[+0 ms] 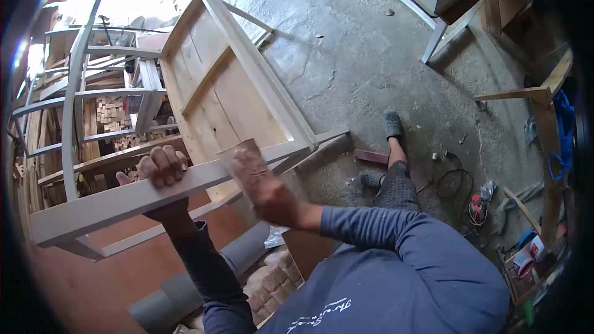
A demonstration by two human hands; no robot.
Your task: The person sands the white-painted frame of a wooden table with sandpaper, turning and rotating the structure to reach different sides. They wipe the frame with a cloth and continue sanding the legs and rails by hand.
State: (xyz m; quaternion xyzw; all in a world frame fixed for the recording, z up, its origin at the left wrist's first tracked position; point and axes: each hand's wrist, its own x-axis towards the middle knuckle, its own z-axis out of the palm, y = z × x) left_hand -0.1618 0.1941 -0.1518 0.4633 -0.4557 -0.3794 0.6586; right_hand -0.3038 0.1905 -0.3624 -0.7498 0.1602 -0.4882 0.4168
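Note:
A long pale wooden rail (117,201), part of a light-painted wooden furniture frame, runs across in front of me. My left hand (164,167) is closed over this rail, with its fingers wrapped round the top edge. Farther right along the same rail is my right hand (257,182), smeared by motion. It presses a tan piece of sandpaper (242,146) against the wood; the fingers are partly blurred. Beyond the rail, a plywood panel (213,86) with wooden battens is fixed to the frame.
Stacked timber (114,114) and slatted frames stand at the left. Another wooden frame (433,0) is at the upper right. On the concrete floor (359,55) lie a reddish block (373,157), a dark cord (455,182) and scraps. A grey roll (154,306) lies below the rail.

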